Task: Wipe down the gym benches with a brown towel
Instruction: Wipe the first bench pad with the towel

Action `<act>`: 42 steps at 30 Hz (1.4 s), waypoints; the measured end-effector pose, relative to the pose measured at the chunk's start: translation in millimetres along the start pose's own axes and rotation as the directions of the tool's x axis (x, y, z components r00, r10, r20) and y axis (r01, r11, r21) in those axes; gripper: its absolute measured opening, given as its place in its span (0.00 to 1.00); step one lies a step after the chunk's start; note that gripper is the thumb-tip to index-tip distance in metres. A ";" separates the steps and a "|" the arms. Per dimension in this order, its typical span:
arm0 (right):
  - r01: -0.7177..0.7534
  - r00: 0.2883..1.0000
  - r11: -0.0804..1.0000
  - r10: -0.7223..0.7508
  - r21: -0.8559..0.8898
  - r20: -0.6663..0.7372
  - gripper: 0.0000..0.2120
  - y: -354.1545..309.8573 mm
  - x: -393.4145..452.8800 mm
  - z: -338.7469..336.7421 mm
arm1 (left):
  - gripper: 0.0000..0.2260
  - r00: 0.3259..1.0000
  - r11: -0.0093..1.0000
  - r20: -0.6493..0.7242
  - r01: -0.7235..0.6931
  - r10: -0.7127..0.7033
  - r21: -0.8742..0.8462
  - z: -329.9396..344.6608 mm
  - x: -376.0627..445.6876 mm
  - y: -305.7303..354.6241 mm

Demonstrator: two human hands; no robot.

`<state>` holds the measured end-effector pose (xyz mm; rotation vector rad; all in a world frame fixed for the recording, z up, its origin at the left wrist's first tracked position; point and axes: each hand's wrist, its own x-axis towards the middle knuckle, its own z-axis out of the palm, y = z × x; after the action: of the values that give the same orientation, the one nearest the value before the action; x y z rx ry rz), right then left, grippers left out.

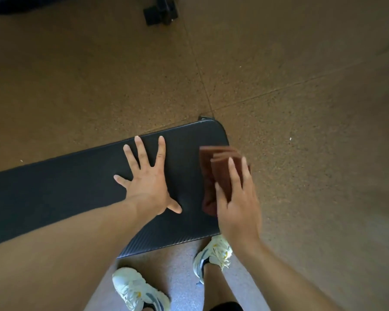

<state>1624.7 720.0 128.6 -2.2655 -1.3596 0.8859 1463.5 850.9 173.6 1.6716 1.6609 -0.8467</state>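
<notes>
A black padded gym bench (81,182) runs from the left edge to a rounded end near the middle of the head view. My left hand (147,178) lies flat on the pad with its fingers spread wide. A folded brown towel (218,173) sits at the bench's right end, blurred by motion. My right hand (236,205) presses on the towel with straight fingers laid over it, covering its near part.
Brown speckled rubber floor tiles (279,86) surround the bench. A black equipment foot (161,12) stands at the top. My two white trainers (139,290) stand on the floor just in front of the bench.
</notes>
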 end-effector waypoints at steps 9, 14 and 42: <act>0.034 0.997 0.999 -0.034 0.008 0.063 0.35 16.2 -4.5 -1.1 | 0.79 1.000 1.000 -0.011 0.026 -0.026 0.001 2.2 1.6 1.4; 0.033 0.996 0.999 -0.030 -0.027 0.087 0.36 -27.1 96.7 -8.2 | 0.79 0.999 0.999 -0.019 0.038 -0.038 -0.014 3.7 1.8 1.4; -0.179 0.972 0.472 0.218 0.863 0.082 0.11 -130.8 -46.1 -73.5 | 0.26 0.933 -0.243 0.258 0.319 0.252 -0.916 45.5 -82.9 -9.5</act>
<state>1572.1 743.1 274.6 -1.5784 -0.3808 1.2285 1453.4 765.0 213.0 0.1067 1.2591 0.3950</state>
